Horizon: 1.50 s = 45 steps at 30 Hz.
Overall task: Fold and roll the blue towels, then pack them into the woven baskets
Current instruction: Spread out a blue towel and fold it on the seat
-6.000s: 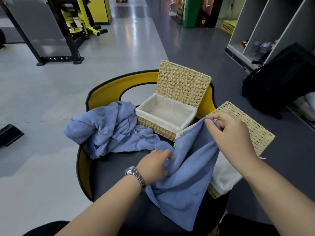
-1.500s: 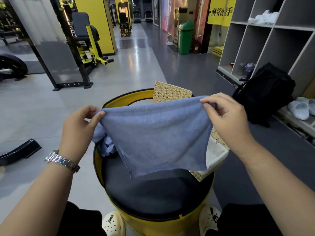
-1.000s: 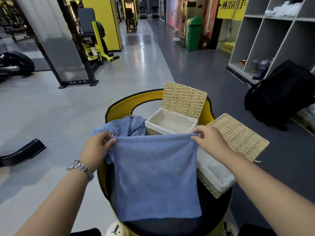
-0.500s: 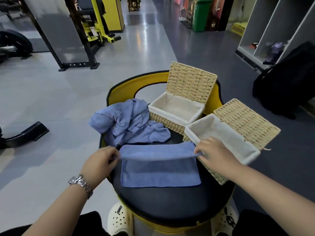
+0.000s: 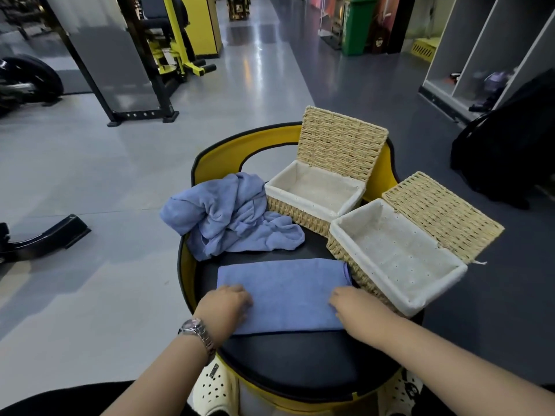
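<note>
A blue towel, folded in half, lies flat on the black round seat. My left hand rests on its near left corner, fingers bent down on the cloth. Over at the near right corner my right hand presses on the towel in the same way. A crumpled pile of blue towels sits at the back left of the seat. Two woven baskets with white liners stand open and empty: one at the back, one at the right.
The seat has a yellow curved backrest behind the baskets. Gym equipment stands on the grey floor at the far left. A black bag and grey shelving are at the right. White clogs show below the seat.
Both hands brought the towel's top edge toward me and laid it down on the near edge, completing a half fold. The hands now rest on the near corners.
</note>
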### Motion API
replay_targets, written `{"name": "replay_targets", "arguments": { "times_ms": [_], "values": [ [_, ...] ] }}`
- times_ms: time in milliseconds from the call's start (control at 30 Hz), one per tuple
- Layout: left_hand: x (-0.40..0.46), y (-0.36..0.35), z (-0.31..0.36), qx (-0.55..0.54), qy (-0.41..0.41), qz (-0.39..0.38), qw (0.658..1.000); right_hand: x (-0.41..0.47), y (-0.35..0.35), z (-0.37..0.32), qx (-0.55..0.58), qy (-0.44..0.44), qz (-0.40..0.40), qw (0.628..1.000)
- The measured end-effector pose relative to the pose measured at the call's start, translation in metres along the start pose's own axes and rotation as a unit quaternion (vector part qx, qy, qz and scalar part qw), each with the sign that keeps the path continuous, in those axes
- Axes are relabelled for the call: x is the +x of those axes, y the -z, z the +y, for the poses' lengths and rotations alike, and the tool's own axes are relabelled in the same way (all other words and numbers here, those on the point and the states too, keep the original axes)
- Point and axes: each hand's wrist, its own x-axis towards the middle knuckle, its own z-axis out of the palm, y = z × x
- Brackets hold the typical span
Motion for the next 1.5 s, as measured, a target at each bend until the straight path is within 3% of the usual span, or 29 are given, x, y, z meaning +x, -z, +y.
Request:
{"name": "replay_targets", "arguments": {
  "times_ms": [67,167,233,333,600,800,933,1067,1200,1367,1433,1500],
  "values": [
    [0.001,-0.001,-0.005,-0.002,0.000,0.030,1.000,0.012,-0.007,0.002,-0.014,-0.011,0.005,1.000],
    [0.008,0.006,-0.021,0.006,0.046,0.126,0.991,0.028,0.011,0.003,-0.025,-0.027,0.095,0.995],
    [0.017,0.005,-0.030,0.018,0.089,0.144,0.985,0.040,0.014,0.001,-0.063,-0.056,0.157,0.984],
    [0.029,0.001,-0.032,0.010,0.142,0.108,0.984,0.051,0.009,-0.001,-0.156,-0.123,0.174,0.964],
    [0.034,0.005,-0.043,0.058,0.190,0.030,0.980,0.058,0.027,-0.015,-0.171,-0.148,0.129,0.965],
    [0.030,0.011,-0.046,0.030,0.222,0.068,0.972,0.060,0.043,-0.015,-0.143,-0.125,0.214,0.958],
    [0.026,0.013,-0.046,-0.024,0.233,0.031,0.972,0.054,0.040,-0.028,-0.166,-0.081,0.256,0.949],
    [0.023,0.017,-0.045,-0.074,0.267,-0.010,0.961,0.050,0.026,-0.080,-0.114,0.033,0.185,0.975],
    [0.015,0.023,-0.038,-0.079,0.287,-0.051,0.953,0.045,0.006,-0.139,-0.074,0.168,0.182,0.966],
    [0.004,0.024,-0.026,-0.083,0.244,0.035,0.965,0.053,0.023,-0.164,0.017,0.092,0.232,0.968],
    [0.000,0.026,-0.015,-0.159,0.220,0.109,0.956,0.053,0.031,-0.164,0.129,0.045,0.199,0.970],
    [-0.002,0.031,-0.006,-0.285,0.222,0.165,0.918,0.049,0.035,-0.162,0.246,0.002,0.207,0.947]
  ]
}}
